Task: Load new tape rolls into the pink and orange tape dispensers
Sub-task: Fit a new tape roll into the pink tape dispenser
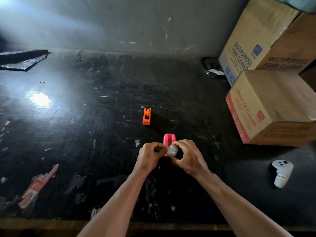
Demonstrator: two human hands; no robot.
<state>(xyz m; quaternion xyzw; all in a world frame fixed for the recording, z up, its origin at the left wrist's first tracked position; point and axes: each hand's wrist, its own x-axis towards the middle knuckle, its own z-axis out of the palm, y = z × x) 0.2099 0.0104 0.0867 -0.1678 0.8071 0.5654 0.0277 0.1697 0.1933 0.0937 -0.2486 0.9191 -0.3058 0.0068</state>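
A pink tape dispenser (pixel 169 139) stands on the black table just beyond my hands, its near end hidden behind them. My right hand (pixel 186 156) grips a clear tape roll (pixel 172 150) in front of the dispenser. My left hand (pixel 150 153) is closed, its fingertips pinched at the left edge of the roll, apparently on the tape's loose end. Farther away, the orange tape dispenser (pixel 146 116) sits alone on the table with a yellowish roll in it.
Stacked cardboard boxes (pixel 270 106) fill the right side. A white controller (pixel 281 173) lies at the near right. A dark round object (pixel 211 67) sits by the boxes. A dark flat sheet (pixel 22 59) lies far left. Torn labels stick to the scratched table (pixel 85 134).
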